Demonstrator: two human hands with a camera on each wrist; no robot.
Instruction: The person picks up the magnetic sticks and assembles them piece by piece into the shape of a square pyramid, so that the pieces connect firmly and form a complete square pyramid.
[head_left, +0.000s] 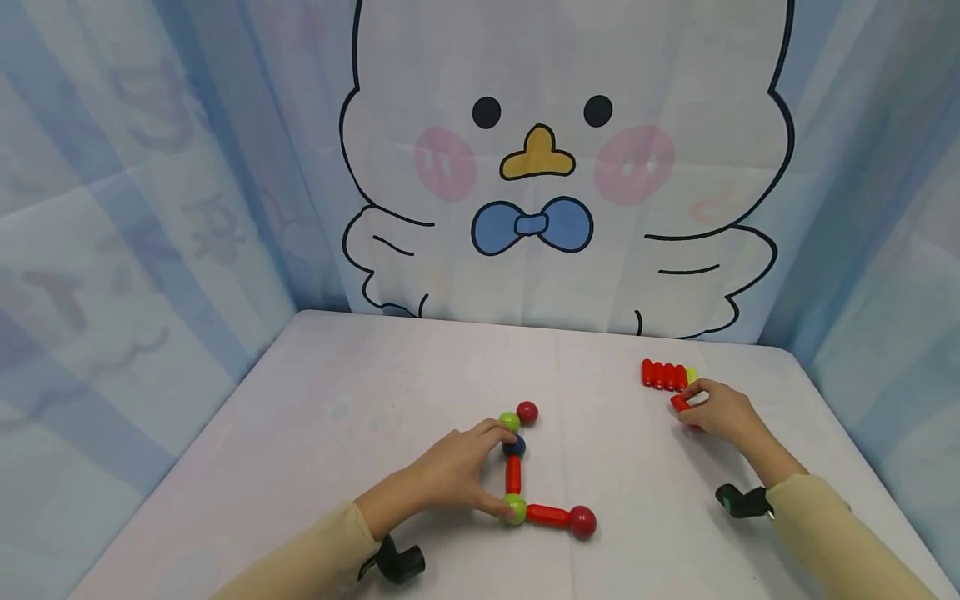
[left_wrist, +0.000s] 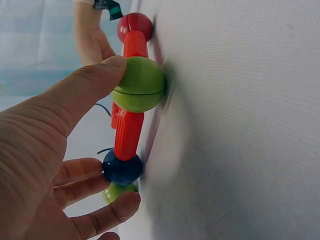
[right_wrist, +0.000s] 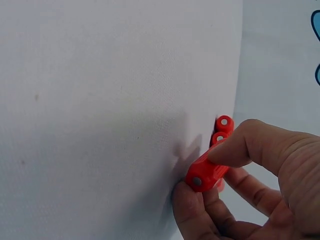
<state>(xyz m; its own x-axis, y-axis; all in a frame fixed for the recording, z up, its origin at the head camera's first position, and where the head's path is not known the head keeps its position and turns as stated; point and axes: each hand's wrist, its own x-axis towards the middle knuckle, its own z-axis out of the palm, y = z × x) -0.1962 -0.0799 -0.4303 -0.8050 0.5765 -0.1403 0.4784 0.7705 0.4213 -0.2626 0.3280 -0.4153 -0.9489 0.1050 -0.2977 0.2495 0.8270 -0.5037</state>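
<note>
My left hand (head_left: 453, 471) spans a ball-and-rod piece, thumb on the near green ball (left_wrist: 142, 82), fingertips around the blue ball (left_wrist: 122, 170). A red rod (head_left: 513, 475) links these balls. From the green ball another red rod (head_left: 548, 516) runs right to a red ball (head_left: 582, 522). Beyond the blue ball sit a second green ball (head_left: 509, 419) and a second red ball (head_left: 527, 412). At the right, my right hand (head_left: 722, 412) pinches a loose red rod (right_wrist: 206, 172) between thumb and fingers; a round metal spot shows on its end.
Just past the right hand lies a row of several red rods (head_left: 664, 375), with a yellow-green rod (head_left: 692, 375) at its right end. The white table (head_left: 360, 375) ends at a printed cloth backdrop (head_left: 540, 283). Blue curtains (head_left: 150, 250) stand at both sides.
</note>
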